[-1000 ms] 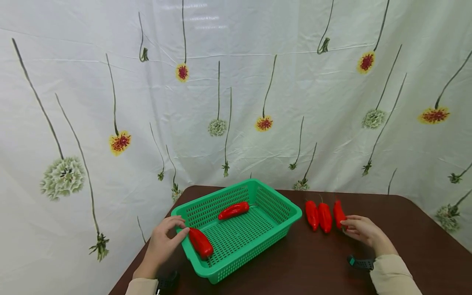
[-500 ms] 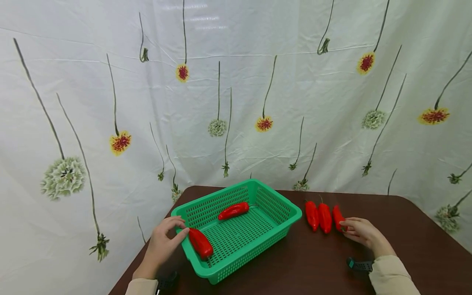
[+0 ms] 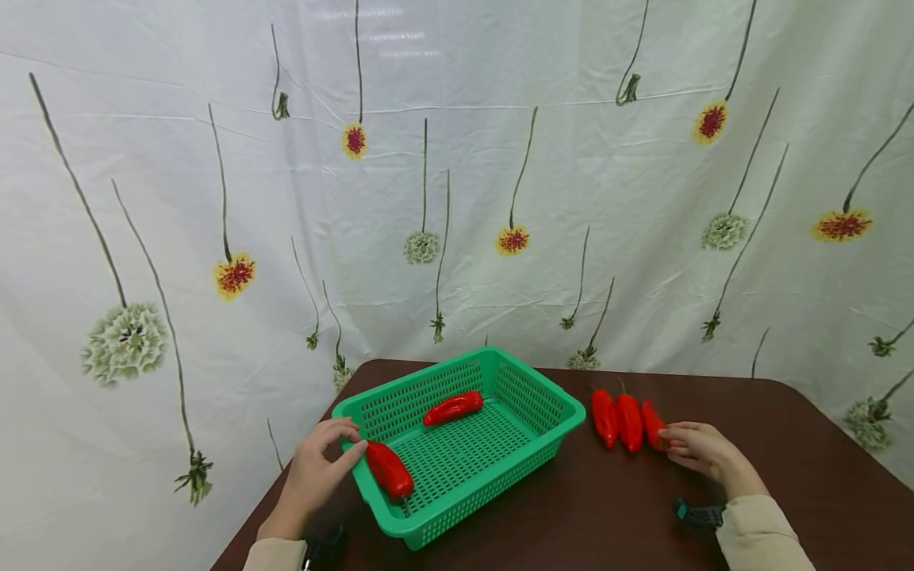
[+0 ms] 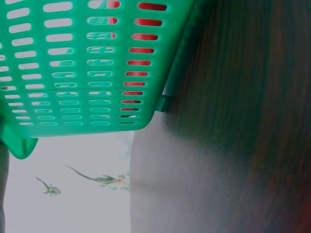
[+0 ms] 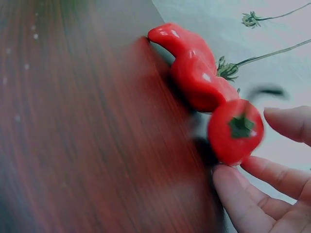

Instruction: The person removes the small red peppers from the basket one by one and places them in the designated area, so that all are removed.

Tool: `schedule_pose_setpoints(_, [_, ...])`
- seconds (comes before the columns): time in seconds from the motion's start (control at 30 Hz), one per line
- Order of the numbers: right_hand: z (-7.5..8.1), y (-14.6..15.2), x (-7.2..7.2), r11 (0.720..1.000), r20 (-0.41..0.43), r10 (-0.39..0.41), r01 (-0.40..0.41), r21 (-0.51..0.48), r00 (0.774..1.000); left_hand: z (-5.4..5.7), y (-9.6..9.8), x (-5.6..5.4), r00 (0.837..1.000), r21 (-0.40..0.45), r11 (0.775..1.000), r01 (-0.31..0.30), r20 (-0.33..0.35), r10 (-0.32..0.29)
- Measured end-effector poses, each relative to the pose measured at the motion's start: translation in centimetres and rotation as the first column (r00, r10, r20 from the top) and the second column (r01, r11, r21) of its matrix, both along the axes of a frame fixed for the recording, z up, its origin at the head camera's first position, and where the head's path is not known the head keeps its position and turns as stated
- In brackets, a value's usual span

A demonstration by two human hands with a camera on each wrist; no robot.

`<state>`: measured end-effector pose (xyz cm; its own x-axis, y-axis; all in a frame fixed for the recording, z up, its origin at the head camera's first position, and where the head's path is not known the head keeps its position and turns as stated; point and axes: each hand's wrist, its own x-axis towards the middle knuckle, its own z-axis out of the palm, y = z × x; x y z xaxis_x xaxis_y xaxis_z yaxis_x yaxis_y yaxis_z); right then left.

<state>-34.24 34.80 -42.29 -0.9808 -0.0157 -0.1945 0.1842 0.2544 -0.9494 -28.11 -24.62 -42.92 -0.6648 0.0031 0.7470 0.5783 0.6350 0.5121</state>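
Observation:
In the head view my left hand (image 3: 311, 473) rests at the left rim of a green plastic basket (image 3: 477, 507), thumb and fingertips at the rim. Just inside, by the thumb, lies a red pepper (image 3: 389, 473); another red pepper (image 3: 453, 408) lies near the back wall. My right hand (image 3: 703, 454) holds the near, stem end of a red pepper (image 5: 232, 133) on the table. The right wrist view shows its green cap toward me, thumb (image 5: 291, 124) on one side and fingers (image 5: 243, 200) on the other. Two red peppers (image 3: 604, 416) lie side by side left of it.
The dark brown wooden table (image 3: 571, 507) carries everything. A white cloth (image 3: 457, 198) printed with flowers hangs behind its far edge. Through the slotted basket wall (image 4: 77, 77) in the left wrist view, red shows. A dark band (image 3: 696, 512) circles my right wrist.
The pepper at my right hand has shifted left, its far tip swinging to the two peppers beside it. The right hand has moved only slightly. My left hand and the basket have stayed put.

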Motion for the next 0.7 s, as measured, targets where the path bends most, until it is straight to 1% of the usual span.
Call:
schedule_pose_setpoints(0.13, [-0.07, 0.09, -0.06, 1.000, -0.013, 0.016, -0.016, -0.013, 1.000, -0.03, -0.02, -0.01, 1.000, -0.003, 1.000, -0.002, 0.004, 0.002])
schedule_pose_setpoints(0.37, [0.02, -0.16, -0.02, 1.000, -0.018, 0.001, -0.002, -0.010, 1.000, 0.00, -0.04, 0.02, 1.000, -0.008, 1.000, -0.004, 0.008, 0.004])
schedule_pose_setpoints(0.53, [0.23, -0.18, 0.00, 1.000, -0.026, -0.005, 0.005, -0.002, 1.000, -0.12, -0.13, -0.01, 1.000, -0.013, 1.000, -0.007, -0.001, 0.007])
schedule_pose_setpoints(0.7, [0.85, -0.21, 0.14, 0.998, -0.036, -0.004, 0.006, 0.057, 0.999, -0.23, -0.18, -0.14, 1.000, -0.016, 1.000, -0.002, -0.010, 0.001])
